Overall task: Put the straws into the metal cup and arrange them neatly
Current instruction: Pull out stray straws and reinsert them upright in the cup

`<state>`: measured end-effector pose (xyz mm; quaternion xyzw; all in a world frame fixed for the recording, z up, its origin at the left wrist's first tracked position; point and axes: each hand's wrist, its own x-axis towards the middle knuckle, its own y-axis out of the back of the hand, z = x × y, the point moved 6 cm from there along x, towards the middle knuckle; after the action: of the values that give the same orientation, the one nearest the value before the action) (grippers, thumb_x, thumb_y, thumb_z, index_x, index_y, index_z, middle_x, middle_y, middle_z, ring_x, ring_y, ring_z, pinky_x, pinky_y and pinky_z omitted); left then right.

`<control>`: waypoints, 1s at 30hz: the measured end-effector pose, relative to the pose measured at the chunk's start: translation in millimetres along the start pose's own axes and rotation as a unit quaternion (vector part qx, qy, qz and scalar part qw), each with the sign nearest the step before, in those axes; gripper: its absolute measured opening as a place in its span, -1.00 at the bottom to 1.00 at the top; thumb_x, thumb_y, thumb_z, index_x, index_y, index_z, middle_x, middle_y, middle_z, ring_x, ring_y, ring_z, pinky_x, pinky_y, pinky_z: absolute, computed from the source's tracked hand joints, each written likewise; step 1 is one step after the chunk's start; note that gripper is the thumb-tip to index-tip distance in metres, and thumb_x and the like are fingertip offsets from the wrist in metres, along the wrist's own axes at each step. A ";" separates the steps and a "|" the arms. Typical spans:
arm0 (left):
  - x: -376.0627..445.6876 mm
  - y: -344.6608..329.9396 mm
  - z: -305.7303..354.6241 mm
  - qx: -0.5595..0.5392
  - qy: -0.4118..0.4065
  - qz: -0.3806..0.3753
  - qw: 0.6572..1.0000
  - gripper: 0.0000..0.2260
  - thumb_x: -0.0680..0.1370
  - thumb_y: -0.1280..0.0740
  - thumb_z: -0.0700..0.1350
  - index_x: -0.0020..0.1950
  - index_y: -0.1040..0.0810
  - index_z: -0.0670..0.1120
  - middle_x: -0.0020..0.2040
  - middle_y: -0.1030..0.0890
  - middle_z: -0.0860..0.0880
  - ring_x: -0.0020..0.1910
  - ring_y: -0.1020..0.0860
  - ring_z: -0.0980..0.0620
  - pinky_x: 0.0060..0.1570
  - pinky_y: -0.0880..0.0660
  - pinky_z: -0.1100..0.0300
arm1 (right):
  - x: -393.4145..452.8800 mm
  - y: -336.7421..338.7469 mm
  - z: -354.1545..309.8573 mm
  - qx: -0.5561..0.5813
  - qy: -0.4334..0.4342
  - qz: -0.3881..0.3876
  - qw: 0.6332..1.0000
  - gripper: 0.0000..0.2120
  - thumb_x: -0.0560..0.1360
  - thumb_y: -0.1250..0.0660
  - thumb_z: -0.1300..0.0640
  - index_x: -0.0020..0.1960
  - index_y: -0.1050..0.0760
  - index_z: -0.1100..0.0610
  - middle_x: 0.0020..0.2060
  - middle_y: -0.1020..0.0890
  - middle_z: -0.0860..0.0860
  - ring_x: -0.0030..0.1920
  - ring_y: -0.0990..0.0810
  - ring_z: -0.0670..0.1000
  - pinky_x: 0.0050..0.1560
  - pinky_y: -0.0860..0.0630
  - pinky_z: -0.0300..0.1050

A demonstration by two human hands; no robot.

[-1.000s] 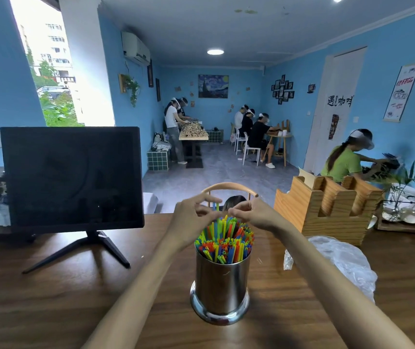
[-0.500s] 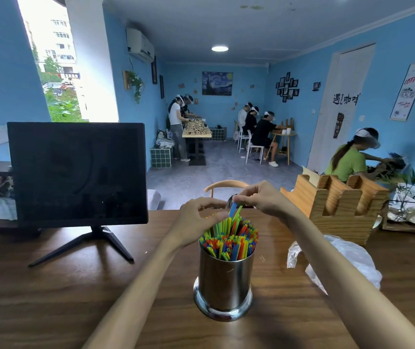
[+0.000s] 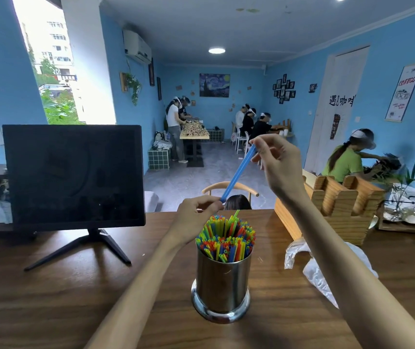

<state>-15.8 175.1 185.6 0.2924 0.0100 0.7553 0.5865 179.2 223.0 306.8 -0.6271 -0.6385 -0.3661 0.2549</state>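
1. Straws (image 3: 225, 238) in red, blue, green, yellow and orange pack the metal cup (image 3: 221, 283), which stands upright on the wooden counter (image 3: 50, 285), near its front edge and between the person's two forearms.
2. One blue straw (image 3: 237, 173) is out of the cup, held slanting above it. The right hand (image 3: 275, 159), raised high, pinches its top end between thumb and fingertips; the left hand (image 3: 197, 212), just behind the cup's rim, has curled fingers round its lower end.
3. On the counter, a dark monitor (image 3: 73, 175) on a splayed stand sits to the left, a wooden slotted holder (image 3: 334, 205) to the right, and a crumpled clear plastic bag (image 3: 319, 268) lies in front of the holder, partly behind the right forearm.
4. Beyond the counter the room has blue walls, a grey floor, a bright window at left and a round ceiling light. Several people work at tables further back; one in a green top bends over things at right.
5. Handwritten characters are painted on the white door (image 3: 337, 102) at right; I cannot read them with confidence. A poster (image 3: 404, 93) further right carries red lettering too small to make out.
6. A chair back (image 3: 229, 186) and the top of someone's head show just past the counter edge; the rest is hidden.
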 end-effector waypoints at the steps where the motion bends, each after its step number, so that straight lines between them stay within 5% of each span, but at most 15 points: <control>1: 0.0 0.8 0.7 -0.008 0.000 0.000 1.000 -0.86 0.61 -0.40 -0.10 0.03 -0.69 0.15 -0.07 -0.74 0.09 -0.02 -0.66 0.16 0.07 -0.56 0.18 | -0.2 3.6 1.2 0.018 -0.007 0.023 1.000 -0.89 0.65 -0.31 0.15 0.01 -0.60 0.06 -0.20 -0.67 -0.03 -0.30 -0.64 -0.14 -0.32 -0.55 -0.22; 6: -2.1 16.9 -2.9 -0.191 0.067 0.098 0.974 -0.87 0.52 -0.47 -0.27 0.03 -0.70 -0.11 -0.16 -0.72 -0.11 -0.26 -0.64 0.11 -0.21 -0.60 0.25 | -6.8 12.3 26.3 0.120 -0.115 0.084 0.983 -0.85 0.68 -0.25 0.16 0.02 -0.59 0.12 -0.17 -0.71 0.06 -0.31 -0.70 0.00 -0.32 -0.62 -0.15; 11: -6.9 32.4 -25.3 -0.352 0.178 0.243 0.886 -0.76 0.45 -0.55 -0.23 0.08 -0.68 -0.26 -0.17 -0.72 -0.11 -0.27 -0.67 0.07 -0.23 -0.64 0.28 | -25.7 -4.4 44.9 0.213 -0.206 0.062 0.953 -0.83 0.69 -0.23 0.18 0.06 -0.58 0.20 -0.11 -0.72 0.11 -0.24 -0.72 0.06 -0.18 -0.65 -0.16; 14: -9.1 34.6 -32.9 -0.365 0.201 0.287 0.862 -0.75 0.46 -0.55 -0.25 0.10 -0.66 -0.28 -0.13 -0.72 -0.14 -0.21 -0.70 0.02 -0.22 -0.65 0.28 | -35.3 -15.7 43.2 0.234 -0.202 0.046 0.950 -0.84 0.68 -0.25 0.18 0.03 -0.58 0.19 -0.14 -0.73 0.06 -0.20 -0.72 0.09 -0.13 -0.66 -0.15; 19: -8.4 35.0 -40.3 -0.271 0.208 0.292 0.893 -0.74 0.45 -0.57 -0.19 0.08 -0.69 -0.27 -0.15 -0.74 -0.15 -0.23 -0.72 0.02 -0.25 -0.63 0.28 | -36.4 -20.0 32.1 0.201 -0.153 0.050 0.966 -0.85 0.67 -0.27 0.18 0.06 -0.57 0.23 -0.15 -0.71 0.07 -0.18 -0.72 0.04 -0.14 -0.66 -0.15; 23: -4.6 31.5 -30.7 -0.156 0.201 0.209 0.944 -0.79 0.43 -0.59 -0.10 -0.02 -0.75 -0.17 -0.22 -0.74 -0.07 -0.20 -0.70 0.04 -0.16 -0.66 0.20 | -24.3 -8.6 18.1 0.120 -0.071 0.071 0.988 -0.88 0.67 -0.27 0.16 0.01 -0.56 0.15 -0.19 -0.70 0.07 -0.24 -0.69 0.04 -0.20 -0.64 -0.13; 26: -2.9 26.6 -15.0 -0.033 0.145 0.128 0.981 -0.90 0.43 -0.59 -0.05 -0.13 -0.76 -0.03 -0.27 -0.72 0.07 -0.26 -0.63 0.24 -0.21 -0.56 0.33 | -13.7 -1.1 8.3 0.071 -0.032 0.069 0.995 -0.90 0.67 -0.27 0.17 0.03 -0.55 0.14 -0.24 -0.67 -0.06 -0.30 -0.67 -0.03 -0.25 -0.62 -0.18; 30: -3.5 9.1 -7.8 0.062 0.098 0.033 0.993 -0.92 0.43 -0.59 -0.02 -0.21 -0.72 0.13 -0.21 -0.72 0.10 -0.14 -0.65 0.20 -0.06 -0.58 0.23 | -7.6 -5.2 10.5 0.000 -0.026 0.013 1.000 -0.91 0.66 -0.28 0.16 0.03 -0.55 0.12 -0.25 -0.66 -0.09 -0.35 -0.64 -0.11 -0.29 -0.60 -0.24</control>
<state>-26.9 171.7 180.9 0.2534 0.1045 0.7971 0.5381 176.0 226.9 293.8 -0.6448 -0.6368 -0.3464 0.2423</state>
